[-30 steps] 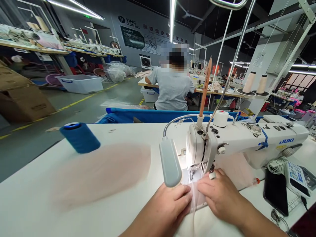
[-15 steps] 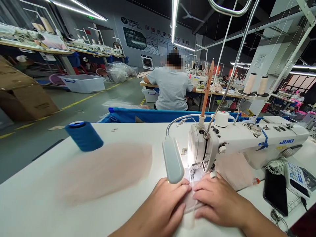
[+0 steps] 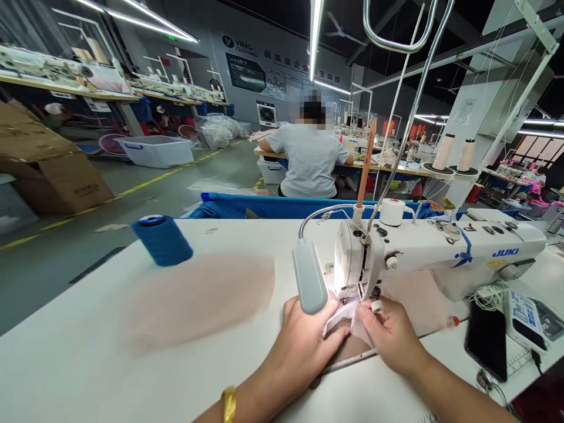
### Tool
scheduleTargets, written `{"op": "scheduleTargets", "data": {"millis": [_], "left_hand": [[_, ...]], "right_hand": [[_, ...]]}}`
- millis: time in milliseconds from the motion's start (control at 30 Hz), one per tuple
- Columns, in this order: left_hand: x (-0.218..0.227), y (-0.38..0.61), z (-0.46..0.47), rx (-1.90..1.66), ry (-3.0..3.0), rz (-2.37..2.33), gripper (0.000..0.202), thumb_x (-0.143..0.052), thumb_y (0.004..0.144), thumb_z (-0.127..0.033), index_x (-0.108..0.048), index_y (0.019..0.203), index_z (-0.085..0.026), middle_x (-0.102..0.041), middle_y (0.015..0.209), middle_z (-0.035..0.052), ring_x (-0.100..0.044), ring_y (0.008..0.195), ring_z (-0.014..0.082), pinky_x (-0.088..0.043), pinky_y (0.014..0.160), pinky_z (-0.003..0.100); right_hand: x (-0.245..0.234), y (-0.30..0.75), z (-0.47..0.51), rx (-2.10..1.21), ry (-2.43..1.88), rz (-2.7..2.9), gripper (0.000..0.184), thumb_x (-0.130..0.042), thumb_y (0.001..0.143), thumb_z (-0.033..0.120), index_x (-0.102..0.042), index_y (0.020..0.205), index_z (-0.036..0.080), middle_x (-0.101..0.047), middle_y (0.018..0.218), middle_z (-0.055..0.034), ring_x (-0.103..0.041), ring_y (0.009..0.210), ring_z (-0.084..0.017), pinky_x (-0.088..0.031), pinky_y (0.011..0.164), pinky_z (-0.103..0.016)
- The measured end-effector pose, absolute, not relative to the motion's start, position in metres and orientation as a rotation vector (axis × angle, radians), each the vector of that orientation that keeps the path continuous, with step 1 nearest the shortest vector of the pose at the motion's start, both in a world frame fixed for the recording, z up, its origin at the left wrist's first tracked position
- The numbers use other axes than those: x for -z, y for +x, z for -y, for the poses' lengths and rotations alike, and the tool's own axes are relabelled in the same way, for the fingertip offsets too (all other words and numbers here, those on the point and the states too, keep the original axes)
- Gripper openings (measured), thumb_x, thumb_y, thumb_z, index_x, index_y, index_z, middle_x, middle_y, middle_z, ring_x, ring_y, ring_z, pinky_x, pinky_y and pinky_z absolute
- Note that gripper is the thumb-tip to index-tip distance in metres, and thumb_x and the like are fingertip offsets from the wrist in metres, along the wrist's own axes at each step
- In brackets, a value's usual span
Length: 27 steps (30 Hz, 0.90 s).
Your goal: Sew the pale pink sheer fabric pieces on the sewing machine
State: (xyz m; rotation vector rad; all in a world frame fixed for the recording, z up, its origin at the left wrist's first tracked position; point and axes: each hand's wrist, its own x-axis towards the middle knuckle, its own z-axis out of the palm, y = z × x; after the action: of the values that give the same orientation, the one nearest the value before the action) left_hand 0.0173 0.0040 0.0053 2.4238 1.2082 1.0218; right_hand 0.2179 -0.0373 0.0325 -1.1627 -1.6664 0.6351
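Note:
Under the needle area of the white sewing machine (image 3: 409,238) is a small pale fabric piece (image 3: 359,329), its edge lifted and folded up. My right hand (image 3: 390,335) pinches it between thumb and fingers, just right of the presser foot. My left hand (image 3: 304,338) is closed on the fabric's left side, its thumb along the lower edge; some fingertips are hidden behind the fabric and the lamp. The grey lamp head (image 3: 311,279) hangs over my left hand. Pale pink fabric (image 3: 211,299) lies flat on the white table to the left.
A blue thread cone (image 3: 163,241) stands tilted in view at the table's far left. Right of the machine lie a black phone (image 3: 487,341), a white box-shaped device (image 3: 529,320) and keys (image 3: 487,382). More pink fabric (image 3: 416,302) lies behind my right hand. A person (image 3: 311,155) sits ahead.
Both hands lay flat on the fabric at the needle; now they have lifted and folded its edge, the right hand pinching it. The view has shifted slightly.

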Motion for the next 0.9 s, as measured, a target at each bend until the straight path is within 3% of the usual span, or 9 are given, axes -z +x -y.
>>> {"op": "scheduleTargets", "data": {"millis": [200,333,600,700,767,800,900], "left_hand": [[-0.022,0.017,0.000,-1.019,2.467,-1.231,0.012,-0.060,0.096,-0.026,-0.061,0.084,-0.022,-0.068,0.097,0.0070,-0.060,0.097,0.0301,-0.050,0.086,0.045],[-0.032,0.017,0.004,-1.004,2.489,-1.203,0.010,-0.060,0.093,-0.023,-0.063,0.084,-0.022,-0.066,0.092,0.0061,-0.062,0.093,0.0299,-0.049,0.082,0.043],[-0.018,0.024,0.005,-1.230,2.493,-1.199,0.004,-0.060,0.082,-0.025,-0.058,0.079,-0.024,-0.062,0.085,0.0054,-0.056,0.083,0.0280,-0.041,0.079,0.042],[-0.017,0.022,0.003,-1.174,2.443,-1.166,0.009,-0.062,0.080,-0.030,-0.056,0.077,-0.024,-0.060,0.083,0.0047,-0.055,0.084,0.0278,-0.043,0.079,0.042],[-0.018,0.019,0.001,-1.129,2.404,-1.115,0.014,-0.065,0.079,-0.035,-0.055,0.077,-0.025,-0.062,0.084,0.0045,-0.056,0.086,0.0279,-0.046,0.078,0.041],[-0.018,0.018,0.000,-1.112,2.390,-1.092,0.014,-0.064,0.080,-0.035,-0.055,0.076,-0.025,-0.063,0.084,0.0045,-0.057,0.086,0.0278,-0.048,0.078,0.041],[-0.016,0.017,-0.006,-1.094,2.359,-1.091,0.015,-0.055,0.091,-0.032,-0.059,0.078,-0.025,-0.067,0.085,0.0048,-0.061,0.086,0.0265,-0.051,0.078,0.040]], "right_hand": [[-0.032,0.213,0.038,-0.691,-1.107,1.602,0.037,-0.056,0.111,0.043,-0.069,0.084,0.021,-0.072,0.083,-0.0029,-0.067,0.078,-0.019,-0.053,0.073,-0.028],[-0.032,0.212,0.044,-0.514,-1.090,1.694,0.034,-0.057,0.112,0.038,-0.076,0.088,0.022,-0.073,0.087,-0.0032,-0.069,0.083,-0.020,-0.055,0.081,-0.031],[-0.033,0.211,0.049,-0.371,-1.002,1.915,0.025,-0.063,0.111,0.030,-0.077,0.091,0.025,-0.072,0.085,-0.0007,-0.070,0.083,-0.019,-0.055,0.080,-0.030],[-0.030,0.214,0.051,-0.267,-0.984,2.002,0.016,-0.073,0.108,0.040,-0.074,0.112,0.025,-0.077,0.100,-0.0042,-0.072,0.091,-0.023,-0.058,0.082,-0.033],[-0.027,0.215,0.052,-0.153,-0.954,2.114,0.047,-0.084,0.098,0.049,-0.065,0.132,0.023,-0.077,0.118,-0.0101,-0.073,0.102,-0.028,-0.059,0.088,-0.038],[-0.025,0.215,0.052,-0.082,-0.952,2.166,0.053,-0.084,0.098,0.047,-0.060,0.138,0.022,-0.076,0.123,-0.0123,-0.072,0.106,-0.030,-0.059,0.090,-0.040],[-0.022,0.215,0.049,0.099,-1.049,2.174,0.023,-0.059,0.107,0.020,-0.063,0.129,0.022,-0.077,0.111,-0.0098,-0.071,0.094,-0.027,-0.057,0.084,-0.037]]}}
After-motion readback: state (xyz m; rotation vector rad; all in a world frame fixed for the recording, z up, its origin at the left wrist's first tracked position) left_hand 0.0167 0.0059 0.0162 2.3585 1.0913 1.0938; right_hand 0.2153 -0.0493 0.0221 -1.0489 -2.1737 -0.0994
